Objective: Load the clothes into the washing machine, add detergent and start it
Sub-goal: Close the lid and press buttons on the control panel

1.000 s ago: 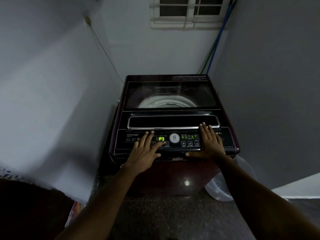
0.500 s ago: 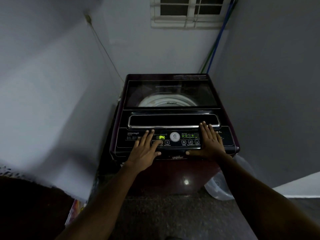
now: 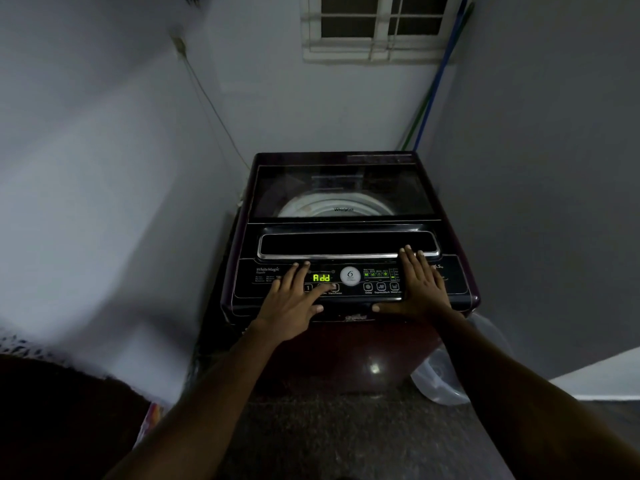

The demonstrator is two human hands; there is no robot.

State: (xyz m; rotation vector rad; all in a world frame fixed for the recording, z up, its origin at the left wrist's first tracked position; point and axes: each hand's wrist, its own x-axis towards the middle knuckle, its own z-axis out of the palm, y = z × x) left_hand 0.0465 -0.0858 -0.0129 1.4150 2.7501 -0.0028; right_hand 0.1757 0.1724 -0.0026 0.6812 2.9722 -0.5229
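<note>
The dark maroon top-loading washing machine (image 3: 349, 237) stands in a corner between grey walls, directly below a white-framed window (image 3: 375, 27). Its tinted glass lid (image 3: 341, 192) is closed and lies flat; the pale drum rim shows through the glass, and whether clothes are inside cannot be told.

At the front edge of the machine runs the black control panel (image 3: 349, 280). A green digital display (image 3: 321, 277) at the panel's centre-left reads "Add". A round white badge (image 3: 349, 276) marked "6" sits just right of the display, followed by a cluster of small green indicator lights (image 3: 375, 273). A chrome-edged lid handle (image 3: 348, 244) spans the machine just behind the panel.

The left hand (image 3: 292, 299) lies palm-down on the left part of the panel, fingers straight and spread, grasping nothing; one fingertip rests on the button row just below the display. Which button it touches cannot be told. The right hand (image 3: 417, 287) lies flat on the right end of the panel, fingers extended to the handle's edge, thumb along the panel's front lip, also grasping nothing.

A blue pole (image 3: 437, 77) and a green pole (image 3: 414, 128) lean in the corner behind the machine. A translucent plastic tub (image 3: 440, 375) sits on the floor beside the machine's right front corner.
</note>
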